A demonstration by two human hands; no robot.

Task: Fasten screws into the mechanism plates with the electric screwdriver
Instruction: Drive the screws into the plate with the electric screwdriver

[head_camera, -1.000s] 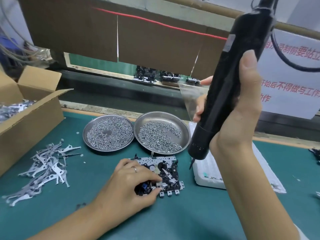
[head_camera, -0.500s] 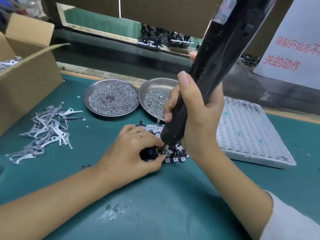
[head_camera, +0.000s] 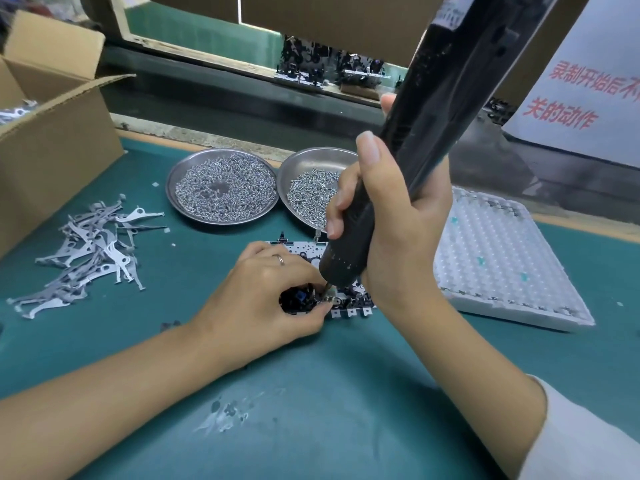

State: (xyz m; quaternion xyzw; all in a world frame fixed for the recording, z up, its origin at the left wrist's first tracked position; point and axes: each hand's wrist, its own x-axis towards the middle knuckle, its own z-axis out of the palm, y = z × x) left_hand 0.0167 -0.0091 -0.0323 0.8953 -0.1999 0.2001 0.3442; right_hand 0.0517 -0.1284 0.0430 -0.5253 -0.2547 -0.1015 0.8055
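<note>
One black cylindrical electric screwdriver (head_camera: 426, 133), fist-gripped by the right hand (head_camera: 388, 216); left hand (head_camera: 263, 299) pinches one grey metal mechanism plate (head_camera: 349, 303) – two round steel screw dishes (head_camera: 221, 187) beyond – unchanged from before.

green work mat (head_camera: 311, 410) in front – brown cardboard panel (head_camera: 329, 15) behind, white sign (head_camera: 588, 81) with red characters.

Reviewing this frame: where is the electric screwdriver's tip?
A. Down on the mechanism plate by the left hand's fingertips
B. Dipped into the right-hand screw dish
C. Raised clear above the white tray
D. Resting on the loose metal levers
A: the right hand grips the electric screwdriver, its tip on the mechanism plate beside the left hand.
</note>
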